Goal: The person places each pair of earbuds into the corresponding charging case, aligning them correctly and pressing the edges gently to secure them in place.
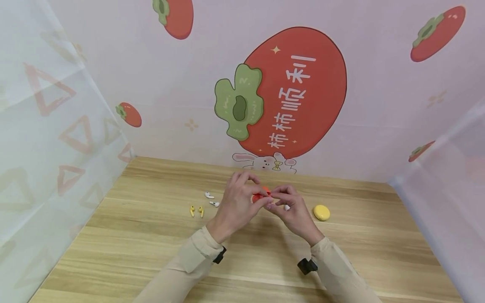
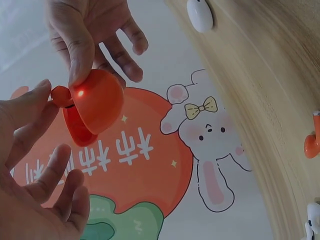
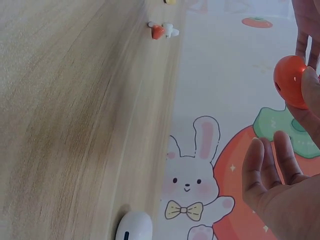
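My right hand [image 1: 293, 208] holds an orange charging case [image 2: 102, 105] between thumb and index finger. The case's two halves stand apart, and a small light glows on its shell. Between thumb and index finger my left hand [image 1: 238, 200] pinches a small orange piece, apparently an earbud [image 2: 61, 96], close against the case; whether it is inside cannot be told. In the right wrist view the rounded back of the case shows beside the fingers, and the earbud is hidden. Another orange earbud [image 2: 312, 140] lies on the table, hidden in the head view.
Two white earbuds [image 1: 209, 195] and two yellow earbuds [image 1: 192, 210] lie left of my left hand. A white case [image 3: 135, 227] lies under my right hand, and a round yellow case [image 1: 321, 212] farther right. A printed wall backs the wooden table [image 1: 151, 244].
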### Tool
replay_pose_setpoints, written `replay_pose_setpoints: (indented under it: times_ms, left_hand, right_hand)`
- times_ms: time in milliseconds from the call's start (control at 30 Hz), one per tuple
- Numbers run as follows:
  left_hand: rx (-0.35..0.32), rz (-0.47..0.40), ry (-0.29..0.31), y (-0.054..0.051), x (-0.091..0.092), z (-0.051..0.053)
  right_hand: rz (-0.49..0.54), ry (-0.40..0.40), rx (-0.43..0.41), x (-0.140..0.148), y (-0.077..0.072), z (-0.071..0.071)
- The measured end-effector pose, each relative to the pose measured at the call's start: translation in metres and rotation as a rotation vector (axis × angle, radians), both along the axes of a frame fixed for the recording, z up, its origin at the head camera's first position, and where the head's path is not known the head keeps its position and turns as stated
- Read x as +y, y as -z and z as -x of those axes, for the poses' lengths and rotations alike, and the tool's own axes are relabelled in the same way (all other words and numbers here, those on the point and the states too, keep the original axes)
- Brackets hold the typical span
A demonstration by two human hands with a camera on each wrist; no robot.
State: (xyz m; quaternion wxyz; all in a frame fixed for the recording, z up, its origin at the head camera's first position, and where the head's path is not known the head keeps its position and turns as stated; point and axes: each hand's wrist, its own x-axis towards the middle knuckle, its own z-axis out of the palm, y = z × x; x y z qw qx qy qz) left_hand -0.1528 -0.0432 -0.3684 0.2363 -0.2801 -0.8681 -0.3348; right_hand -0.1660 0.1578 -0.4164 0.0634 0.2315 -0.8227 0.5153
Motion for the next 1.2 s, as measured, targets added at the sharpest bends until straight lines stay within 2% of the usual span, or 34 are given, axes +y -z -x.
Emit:
replay_pose_setpoints:
  times_ms: [200, 333, 933, 1200]
  left_hand:
    - [-0.028, 0.027, 0.067, -0.0004, -0.0063, 0.0009]
    - [-0.036, 0.034, 0.084, -0.0004, -0.0078, 0.0017]
    - [-0.009, 0.042, -0.001, 0.0013, -0.0041, 0.0018]
    - [-0.034, 0.002, 0.017, 0.0001, -0.0099, 0.0017]
  right_hand:
    - [-0.005, 0.016, -0.010, 0.0013, 0.0004, 0.0004]
    - [-0.002, 0.013, -0.006, 0.0008, 0.0001, 0.0003]
    - [0.012, -0.001, 0.005, -0.0014, 0.0003, 0.0008]
    - [0.015, 0.003, -0.020, -0.0009, 0.0003, 0.0006]
